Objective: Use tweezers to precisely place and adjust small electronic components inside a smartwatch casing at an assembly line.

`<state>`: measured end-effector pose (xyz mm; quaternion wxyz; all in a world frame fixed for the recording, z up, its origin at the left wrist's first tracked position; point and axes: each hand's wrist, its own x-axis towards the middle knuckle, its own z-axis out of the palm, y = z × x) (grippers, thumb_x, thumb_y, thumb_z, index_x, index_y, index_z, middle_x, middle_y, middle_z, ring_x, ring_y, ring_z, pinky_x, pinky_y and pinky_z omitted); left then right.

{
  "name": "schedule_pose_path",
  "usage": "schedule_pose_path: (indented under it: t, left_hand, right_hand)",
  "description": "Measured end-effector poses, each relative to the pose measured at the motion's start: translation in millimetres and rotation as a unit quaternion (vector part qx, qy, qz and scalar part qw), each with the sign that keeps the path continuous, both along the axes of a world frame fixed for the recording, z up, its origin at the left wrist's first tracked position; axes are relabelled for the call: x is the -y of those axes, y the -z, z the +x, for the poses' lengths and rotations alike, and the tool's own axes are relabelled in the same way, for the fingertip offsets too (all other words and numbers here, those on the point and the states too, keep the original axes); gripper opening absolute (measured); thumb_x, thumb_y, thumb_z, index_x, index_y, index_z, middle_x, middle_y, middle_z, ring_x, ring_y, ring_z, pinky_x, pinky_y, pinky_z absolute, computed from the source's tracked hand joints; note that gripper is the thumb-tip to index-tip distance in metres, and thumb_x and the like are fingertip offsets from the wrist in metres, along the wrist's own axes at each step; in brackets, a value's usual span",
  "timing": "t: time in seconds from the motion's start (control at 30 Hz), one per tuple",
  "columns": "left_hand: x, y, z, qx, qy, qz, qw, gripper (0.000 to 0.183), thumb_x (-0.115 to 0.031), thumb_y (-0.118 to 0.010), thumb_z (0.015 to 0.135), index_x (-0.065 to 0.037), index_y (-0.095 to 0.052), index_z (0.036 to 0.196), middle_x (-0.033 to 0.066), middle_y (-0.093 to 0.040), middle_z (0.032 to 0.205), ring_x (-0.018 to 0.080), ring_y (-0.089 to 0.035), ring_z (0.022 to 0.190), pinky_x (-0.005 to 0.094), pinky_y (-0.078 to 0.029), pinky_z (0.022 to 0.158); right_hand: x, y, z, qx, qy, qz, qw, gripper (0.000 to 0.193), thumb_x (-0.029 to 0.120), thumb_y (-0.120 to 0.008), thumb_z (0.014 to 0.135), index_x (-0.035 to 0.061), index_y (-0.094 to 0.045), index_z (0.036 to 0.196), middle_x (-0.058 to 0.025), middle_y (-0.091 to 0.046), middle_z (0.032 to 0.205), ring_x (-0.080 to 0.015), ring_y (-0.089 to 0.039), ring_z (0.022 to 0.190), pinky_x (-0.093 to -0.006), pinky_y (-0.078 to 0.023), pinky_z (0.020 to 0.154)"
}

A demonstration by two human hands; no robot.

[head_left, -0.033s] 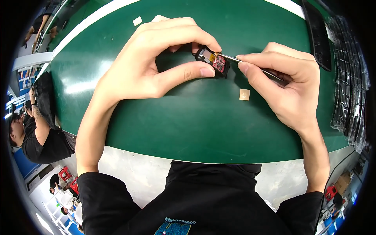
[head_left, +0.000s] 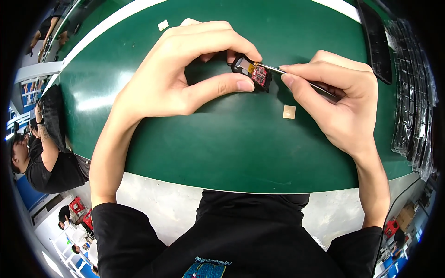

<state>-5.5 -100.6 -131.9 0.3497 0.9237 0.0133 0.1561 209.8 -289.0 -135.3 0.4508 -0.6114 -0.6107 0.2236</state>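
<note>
Between thumb and fingers, my left hand (head_left: 185, 69) grips a small open black electronic device (head_left: 238, 65). Inside its casing are a red circuit board (head_left: 260, 75), amber tape and a flat silvery part. My right hand (head_left: 345, 90) is closed in a pinch around slim metal tweezers (head_left: 320, 86). Their tip reaches the upper edge of the circuit board, beside my left index finger; whether it grips anything there is too small to tell. On the green table just below the tweezers lies a small beige square (head_left: 289, 112).
A small white piece (head_left: 162, 25) lies beyond my left hand on the green tabletop (head_left: 232, 148). Along the right side are a dark flat object (head_left: 374, 41) and stacked black trays in clear plastic (head_left: 412, 102). A co-worker (head_left: 51, 167) sits at the left, near a black mesh item (head_left: 52, 116).
</note>
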Motion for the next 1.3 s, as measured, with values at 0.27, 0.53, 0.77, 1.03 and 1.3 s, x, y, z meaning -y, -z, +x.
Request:
schedule_pose_path:
  t: [0.27, 0.53, 0.77, 1.03, 1.3]
  left_hand:
    - [5.5, 2.8, -0.7, 0.003, -0.045, -0.015, 0.999, 0.054, -0.016, -0.097, 0.075, -0.008, -0.08, 0.126, 0.0008, -0.072, 0.098, 0.0149, -0.049, 0.079, 0.0316, -0.038, 0.08]
    - [-1.2, 2.7, -11.5, -0.031, -0.023, 0.026, 0.999, 0.058, -0.028, -0.095, 0.085, -0.01, -0.072, 0.135, -0.0004, -0.07, 0.102, 0.0167, -0.067, 0.095, 0.0366, -0.042, 0.1]
    - [-0.5, -0.3, -13.4, -0.05, 0.002, -0.095, 0.994, 0.083, -0.022, -0.089, 0.082, -0.012, -0.055, 0.157, 0.0022, -0.068, 0.11, 0.0207, -0.059, 0.096, 0.0405, -0.04, 0.106]
    - [-5.1, -4.3, -15.7, -0.018, 0.016, -0.089, 0.996, 0.092, -0.012, -0.092, 0.078, -0.014, -0.055, 0.162, -0.0016, -0.068, 0.103, 0.0177, -0.051, 0.089, 0.0368, -0.042, 0.095]
    - [3.4, -25.3, -20.9, -0.076, -0.034, -0.066, 0.994, 0.078, -0.017, -0.095, 0.078, -0.015, -0.067, 0.151, -0.002, -0.07, 0.103, 0.018, -0.054, 0.088, 0.0361, -0.042, 0.104]
  right_hand:
    - [1.0, 0.5, 7.5, -0.052, 0.046, 0.015, 0.997, 0.013, -0.003, -0.081, 0.099, -0.0039, -0.085, 0.112, -0.0009, -0.07, 0.084, -0.003, -0.056, 0.069, -0.0222, -0.039, 0.06]
    - [-3.1, -6.7, -9.4, -0.137, 0.076, -0.051, 0.986, 0.021, 0.008, -0.077, 0.104, -0.0027, -0.071, 0.121, 0.0019, -0.067, 0.094, -0.0004, -0.049, 0.075, -0.0196, -0.034, 0.062]
    - [-10.8, -19.3, -35.3, 0.133, -0.002, -0.034, 0.991, 0.048, 0.012, -0.095, 0.079, -0.003, -0.077, 0.12, -0.0134, -0.071, 0.098, -0.0262, -0.075, 0.085, -0.0374, -0.062, 0.078]
    - [-8.2, -20.8, -32.7, 0.177, -0.005, 0.037, 0.983, 0.041, 0.025, -0.09, 0.082, 0.001, -0.077, 0.113, -0.0103, -0.071, 0.097, -0.0309, -0.076, 0.079, -0.0411, -0.062, 0.07]
    - [22.9, -150.6, 21.6, 0.295, 0.153, 0.156, 0.93, 0.038, 0.025, -0.092, 0.077, 0.0053, -0.076, 0.106, -0.0088, -0.069, 0.09, -0.0267, -0.071, 0.073, -0.0378, -0.055, 0.064]
